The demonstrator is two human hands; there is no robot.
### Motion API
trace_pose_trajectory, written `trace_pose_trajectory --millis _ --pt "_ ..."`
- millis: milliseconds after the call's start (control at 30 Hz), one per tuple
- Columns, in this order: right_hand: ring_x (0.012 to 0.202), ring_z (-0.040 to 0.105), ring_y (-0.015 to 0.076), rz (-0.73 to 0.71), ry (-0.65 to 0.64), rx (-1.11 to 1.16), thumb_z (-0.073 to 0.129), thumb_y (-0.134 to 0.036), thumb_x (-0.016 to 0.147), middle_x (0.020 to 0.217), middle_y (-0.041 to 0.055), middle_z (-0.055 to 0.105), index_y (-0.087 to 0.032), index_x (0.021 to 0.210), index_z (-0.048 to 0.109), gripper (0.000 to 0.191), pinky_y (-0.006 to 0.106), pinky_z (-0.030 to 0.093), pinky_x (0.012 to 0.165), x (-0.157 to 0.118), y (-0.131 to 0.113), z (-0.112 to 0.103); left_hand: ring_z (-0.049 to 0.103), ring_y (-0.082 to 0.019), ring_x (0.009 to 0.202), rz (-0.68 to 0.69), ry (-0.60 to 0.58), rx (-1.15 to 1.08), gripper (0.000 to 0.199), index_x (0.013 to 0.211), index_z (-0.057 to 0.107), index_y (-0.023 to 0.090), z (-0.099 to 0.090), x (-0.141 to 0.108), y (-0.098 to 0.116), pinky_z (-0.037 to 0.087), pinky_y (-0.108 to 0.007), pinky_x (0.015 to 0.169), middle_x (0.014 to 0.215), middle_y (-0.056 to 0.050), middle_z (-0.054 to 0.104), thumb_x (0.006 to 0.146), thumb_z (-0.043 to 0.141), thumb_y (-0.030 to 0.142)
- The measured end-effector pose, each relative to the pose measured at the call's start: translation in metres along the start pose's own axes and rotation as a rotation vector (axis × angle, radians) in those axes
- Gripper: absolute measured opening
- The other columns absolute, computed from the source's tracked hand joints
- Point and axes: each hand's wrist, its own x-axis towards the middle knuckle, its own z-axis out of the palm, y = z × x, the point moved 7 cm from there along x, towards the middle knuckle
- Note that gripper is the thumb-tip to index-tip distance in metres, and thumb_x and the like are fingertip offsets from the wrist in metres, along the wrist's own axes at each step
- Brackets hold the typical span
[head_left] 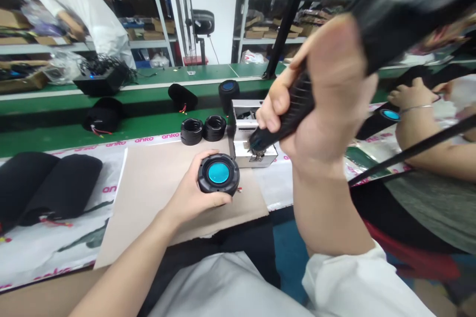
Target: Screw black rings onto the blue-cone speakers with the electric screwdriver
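Note:
My left hand [195, 188] is wrapped round a black cylindrical speaker [218, 173], whose turquoise round end faces up above the brown cardboard sheet [148, 198]. Raised at the right, my right hand [316, 89] grips a black power screwdriver [301, 99]; its thick upper body runs to the top right corner. The screwdriver's lower tip is over a metal box-shaped device [253, 133]; whether they touch, I cannot tell. Two black ring-shaped caps [203, 130] stand side by side left of the device.
Black fabric-covered cylinders [59, 183] with red wires lie at the left. More dark cylinders [182, 97] stand or lie on the green bench [148, 119]. At the right, another person's hands [414, 96] are near a blue-ended cylinder. Behind are shelves and a person in white.

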Motion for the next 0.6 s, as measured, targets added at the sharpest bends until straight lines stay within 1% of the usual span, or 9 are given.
trace_pose_trajectory --millis 33,67,133,200,300,433,500,567,600 --pt "0.035 0.040 0.0118 -0.044 0.064 -0.006 0.084 -0.044 0.082 0.049 -0.0067 0.049 -0.026 0.071 0.063 0.030 0.030 0.031 0.032 0.005 0.008 -0.014 0.068 -0.036 0.127 -0.001 -0.004 0.007 0.092 0.138 0.054 0.023 0.000 0.000 -0.001 0.057 -0.046 0.106 0.138 -0.014 0.068 0.063 0.097 0.054" --pt "0.036 0.041 0.0114 -0.033 0.109 -0.036 0.086 -0.042 0.082 0.050 -0.0062 0.050 -0.025 0.069 0.060 0.033 0.030 0.031 0.032 0.008 0.021 -0.026 0.068 -0.036 0.127 -0.002 -0.004 0.014 0.091 0.138 0.054 0.023 0.001 -0.001 -0.001 0.057 -0.046 0.106 0.138 -0.014 0.068 0.064 0.097 0.053" --pt "0.035 0.042 0.0111 0.011 0.161 -0.101 0.087 -0.046 0.083 0.050 -0.0073 0.051 -0.025 0.071 0.057 0.038 0.028 0.033 0.031 0.012 0.047 -0.044 0.069 -0.035 0.126 -0.005 0.009 0.027 0.090 0.138 0.053 0.022 0.000 -0.002 -0.002 0.057 -0.046 0.106 0.139 -0.015 0.067 0.065 0.096 0.052" --pt "0.034 0.043 0.0105 0.033 0.170 -0.131 0.085 -0.050 0.084 0.051 -0.0086 0.052 -0.025 0.075 0.056 0.040 0.026 0.033 0.031 0.010 0.067 -0.056 0.069 -0.035 0.127 -0.005 0.026 0.046 0.089 0.137 0.053 0.022 -0.001 -0.002 -0.001 0.057 -0.046 0.106 0.140 -0.015 0.066 0.065 0.096 0.052" --pt "0.034 0.044 0.0106 0.064 0.162 -0.149 0.084 -0.052 0.085 0.051 -0.0088 0.052 -0.025 0.076 0.055 0.041 0.025 0.033 0.032 0.005 0.087 -0.065 0.068 -0.035 0.127 0.003 0.040 0.076 0.088 0.136 0.054 0.021 -0.001 -0.002 0.001 0.057 -0.046 0.106 0.140 -0.015 0.066 0.065 0.094 0.053" --pt "0.033 0.045 0.0114 0.103 0.127 -0.128 0.084 -0.055 0.084 0.050 -0.0080 0.053 -0.025 0.074 0.052 0.045 0.026 0.032 0.032 0.001 0.098 -0.068 0.070 -0.035 0.125 0.010 0.048 0.085 0.087 0.135 0.054 0.021 -0.001 -0.002 0.003 0.058 -0.046 0.105 0.137 -0.015 0.067 0.064 0.094 0.053" --pt "0.033 0.045 0.0117 0.157 0.093 -0.108 0.086 -0.054 0.083 0.050 -0.0073 0.053 -0.025 0.072 0.051 0.047 0.026 0.032 0.031 0.000 0.099 -0.068 0.070 -0.035 0.124 0.012 0.049 0.076 0.087 0.135 0.054 0.022 -0.001 -0.002 0.002 0.058 -0.046 0.104 0.136 -0.015 0.068 0.064 0.094 0.052" --pt "0.033 0.045 0.0121 0.248 0.063 -0.092 0.087 -0.052 0.081 0.049 -0.0065 0.053 -0.024 0.070 0.051 0.047 0.027 0.032 0.030 -0.001 0.097 -0.067 0.070 -0.035 0.124 0.011 0.045 0.061 0.086 0.135 0.054 0.022 0.000 -0.002 0.001 0.058 -0.046 0.104 0.136 -0.014 0.069 0.065 0.094 0.051" --pt "0.032 0.044 0.0121 0.269 0.063 -0.075 0.087 -0.051 0.081 0.049 -0.0064 0.053 -0.024 0.070 0.053 0.045 0.027 0.032 0.030 -0.001 0.091 -0.065 0.070 -0.035 0.124 0.009 0.042 0.058 0.085 0.136 0.054 0.022 0.000 -0.003 0.001 0.058 -0.046 0.104 0.136 -0.014 0.069 0.066 0.094 0.050"
